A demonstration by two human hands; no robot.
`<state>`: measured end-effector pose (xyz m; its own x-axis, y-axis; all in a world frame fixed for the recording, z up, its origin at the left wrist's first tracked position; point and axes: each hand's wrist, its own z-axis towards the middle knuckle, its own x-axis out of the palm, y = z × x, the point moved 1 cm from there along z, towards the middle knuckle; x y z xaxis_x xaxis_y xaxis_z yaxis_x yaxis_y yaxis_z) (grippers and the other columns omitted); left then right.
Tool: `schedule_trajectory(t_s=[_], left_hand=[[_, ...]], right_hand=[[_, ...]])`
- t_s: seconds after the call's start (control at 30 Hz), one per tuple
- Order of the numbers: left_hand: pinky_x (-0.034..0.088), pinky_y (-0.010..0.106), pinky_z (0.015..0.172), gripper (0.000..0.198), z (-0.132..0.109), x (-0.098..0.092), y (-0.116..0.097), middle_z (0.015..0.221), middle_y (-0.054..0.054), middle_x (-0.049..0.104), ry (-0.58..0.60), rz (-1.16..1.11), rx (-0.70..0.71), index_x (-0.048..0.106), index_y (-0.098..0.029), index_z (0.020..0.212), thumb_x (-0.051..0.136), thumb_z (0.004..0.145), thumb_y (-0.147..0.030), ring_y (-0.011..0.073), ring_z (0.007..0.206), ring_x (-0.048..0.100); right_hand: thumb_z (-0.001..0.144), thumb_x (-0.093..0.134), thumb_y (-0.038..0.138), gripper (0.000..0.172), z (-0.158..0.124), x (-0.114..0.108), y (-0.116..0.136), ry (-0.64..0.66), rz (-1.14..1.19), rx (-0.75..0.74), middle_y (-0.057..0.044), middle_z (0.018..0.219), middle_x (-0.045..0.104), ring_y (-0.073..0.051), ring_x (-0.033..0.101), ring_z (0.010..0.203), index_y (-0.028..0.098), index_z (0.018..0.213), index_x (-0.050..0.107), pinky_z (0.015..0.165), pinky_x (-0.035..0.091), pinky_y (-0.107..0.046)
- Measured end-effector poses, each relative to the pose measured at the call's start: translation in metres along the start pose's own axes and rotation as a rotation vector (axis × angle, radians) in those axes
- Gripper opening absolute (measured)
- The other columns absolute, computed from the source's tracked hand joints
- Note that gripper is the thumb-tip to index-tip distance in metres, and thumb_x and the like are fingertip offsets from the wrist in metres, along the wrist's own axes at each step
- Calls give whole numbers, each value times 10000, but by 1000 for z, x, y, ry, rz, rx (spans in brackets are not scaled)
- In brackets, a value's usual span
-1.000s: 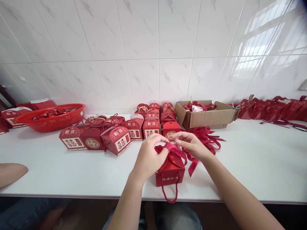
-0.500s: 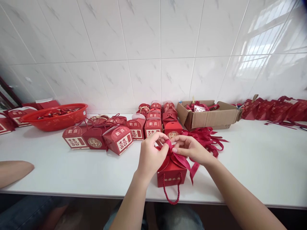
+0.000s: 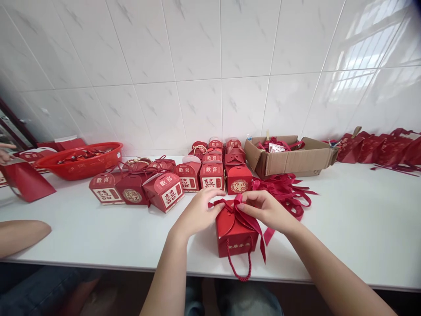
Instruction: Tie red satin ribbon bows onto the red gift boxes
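Observation:
A red gift box (image 3: 237, 239) with a twisted rope handle stands upright near the table's front edge. Across its folded top lies a dark red ribbon (image 3: 251, 220) with a knot in the middle, its tails hanging down the right side. My left hand (image 3: 197, 213) is at the left part of the ribbon, with the thumb and curled fingers around it. On the other side, my right hand (image 3: 271, 211) pinches a loop of the ribbon just above the knot. Behind the right hand is a pile of loose red ribbons (image 3: 291, 191).
Several red boxes (image 3: 212, 175) stand in rows behind; more boxes (image 3: 136, 193) are at left. A red basin (image 3: 79, 164) holds small items. A cardboard box (image 3: 292, 162) contains ribbons. Red bags (image 3: 378, 147) line the right. At far left, a person's hand (image 3: 5, 153) holds a red box.
My left hand has shifted left and down from the knot, uncovering more of the box top. My right hand stays at the ribbon. Another person's hand with a red box has appeared at far left.

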<state>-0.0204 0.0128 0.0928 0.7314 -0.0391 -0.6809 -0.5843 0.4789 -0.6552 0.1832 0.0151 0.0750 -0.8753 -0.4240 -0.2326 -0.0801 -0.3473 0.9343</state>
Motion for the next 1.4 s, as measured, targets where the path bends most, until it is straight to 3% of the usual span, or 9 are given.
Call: schedule_trajectory(t_s=[0.2,0.47,0.63,0.77,0.9,1.07,1.2,1.33,1.4], left_hand=[[487,328,821,63,7,6,7,909,11,684,-128,37,-21,644,-224,761,602,790,-261,201,898,630],[457,338,810,63,10,8,13,878,21,647,-214,106,-26,587,-199,720,576,780,-184,191,849,603],[439,310,816,92,3,1,5,902,6,596,-143,52,41,488,-207,757,549,766,-138,172,886,567],[431,261,726,128,-7,-10,-10,786,-19,537,-19,-30,104,452,-207,749,512,770,-96,131,759,529],[431,235,701,75,-15,-14,-26,793,-15,539,75,-150,193,503,-194,778,550,802,-141,111,735,508],[414,212,606,88,-10,-4,-32,711,-30,516,-23,-276,109,551,-189,793,601,828,-253,92,646,471],[465,236,719,99,0,9,-25,814,5,597,-112,-377,78,571,-186,826,610,833,-276,124,776,571],[471,308,882,227,6,19,-19,1065,61,614,-94,-565,53,495,-236,1112,520,893,-293,184,1052,588],[460,330,920,358,8,21,-16,1153,74,569,-149,-609,42,404,-269,1217,532,884,-302,191,1118,556]], right_hand=[[846,601,414,263,-1,0,1,45,-5,-4,-59,848,663,-171,577,782,165,855,686,703,459,-285],[830,595,352,215,0,5,3,-48,13,82,-38,778,635,-137,550,703,147,795,648,642,432,-247],[795,585,359,226,3,9,4,-252,-41,147,-20,674,614,-126,529,597,149,723,628,536,389,-230],[751,605,303,169,4,13,2,-354,-164,146,-23,655,646,-142,558,607,157,674,640,542,401,-234],[741,610,291,154,5,15,-1,-381,-288,115,-29,671,681,-160,584,626,168,672,672,568,431,-246],[777,591,262,188,3,17,1,-254,-354,1,-22,743,713,-157,588,622,204,871,744,579,440,-257],[838,552,310,222,1,17,7,-70,-322,-122,-21,713,672,-141,549,620,183,767,720,553,401,-247],[838,578,372,277,2,18,5,-115,-283,-92,-16,646,621,-123,498,578,161,696,685,534,372,-246],[845,573,369,273,3,20,3,-138,-228,-62,-26,692,651,-133,526,614,158,716,690,568,400,-248]])
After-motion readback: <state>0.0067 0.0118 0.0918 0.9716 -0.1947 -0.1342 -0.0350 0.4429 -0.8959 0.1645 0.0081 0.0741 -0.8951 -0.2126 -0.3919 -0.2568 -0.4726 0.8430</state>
